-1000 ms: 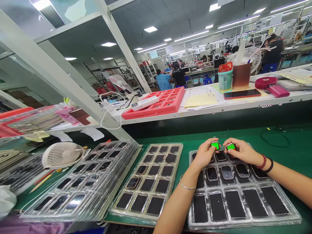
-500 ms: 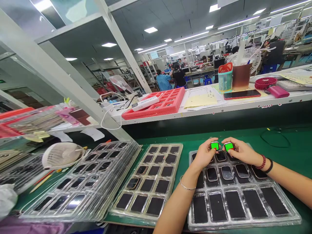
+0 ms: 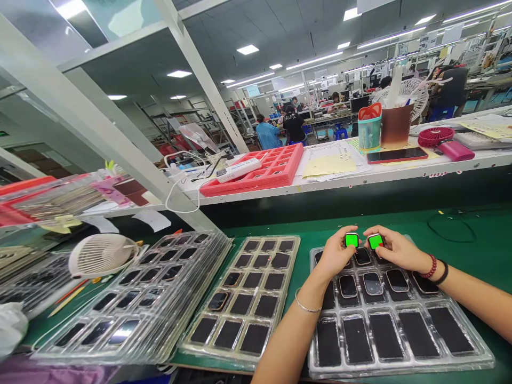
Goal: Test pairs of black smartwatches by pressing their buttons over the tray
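Note:
My left hand [image 3: 334, 256] pinches a small watch body with a lit green screen [image 3: 352, 240]. My right hand [image 3: 396, 248] holds a second green-screened watch body [image 3: 375, 241] right beside it. Both are held just above the far edge of a clear plastic tray [image 3: 472, 357] on the green bench. That tray carries several dark-screened watch bodies [image 3: 373, 282] in its far rows, while its near pockets show only black.
A second clear tray [image 3: 296, 250] lies left of my hands, and a stack of similar trays [image 3: 216, 256] further left beside a small white fan [image 3: 100, 255]. Behind runs a shelf with a red foam tray [image 3: 264, 178], papers, cups and a phone. People sit at distant benches.
The two green-screened watch bodies have come slightly closer together and tilted a little; my hands stay in the same place over the tray.

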{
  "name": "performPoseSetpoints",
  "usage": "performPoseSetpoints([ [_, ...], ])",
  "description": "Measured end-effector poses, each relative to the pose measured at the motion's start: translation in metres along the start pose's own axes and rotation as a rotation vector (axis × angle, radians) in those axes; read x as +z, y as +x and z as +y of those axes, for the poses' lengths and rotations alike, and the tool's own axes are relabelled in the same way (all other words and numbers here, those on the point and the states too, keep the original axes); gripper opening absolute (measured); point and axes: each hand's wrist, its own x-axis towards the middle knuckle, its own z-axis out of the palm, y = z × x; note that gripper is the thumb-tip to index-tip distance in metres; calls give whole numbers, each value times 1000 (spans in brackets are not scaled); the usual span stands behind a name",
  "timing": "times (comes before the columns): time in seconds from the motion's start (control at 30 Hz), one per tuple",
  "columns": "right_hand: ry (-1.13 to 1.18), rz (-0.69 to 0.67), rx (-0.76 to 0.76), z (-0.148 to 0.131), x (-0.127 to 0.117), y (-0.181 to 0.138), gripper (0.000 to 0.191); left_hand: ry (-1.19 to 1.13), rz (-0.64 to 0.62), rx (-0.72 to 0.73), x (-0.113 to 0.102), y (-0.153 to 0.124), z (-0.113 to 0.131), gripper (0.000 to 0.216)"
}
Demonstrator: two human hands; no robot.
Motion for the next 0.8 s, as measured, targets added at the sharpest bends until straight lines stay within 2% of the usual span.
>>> performPoseSetpoints([
  [0.3,24,-21,18,4,-1,0,43,61,18,-6,-1,1,-2,54],
  [0.43,62,-41,71,3,-1,0,43,70,17,8,-1,1,-4,54],
  [0.57,93,-44,43,3,0,0,46,63,15,5,-1,2,-5,55],
  [0.8,44,-43,56,3,-1,0,43,61,20,0,-1,0,-2,46],
])
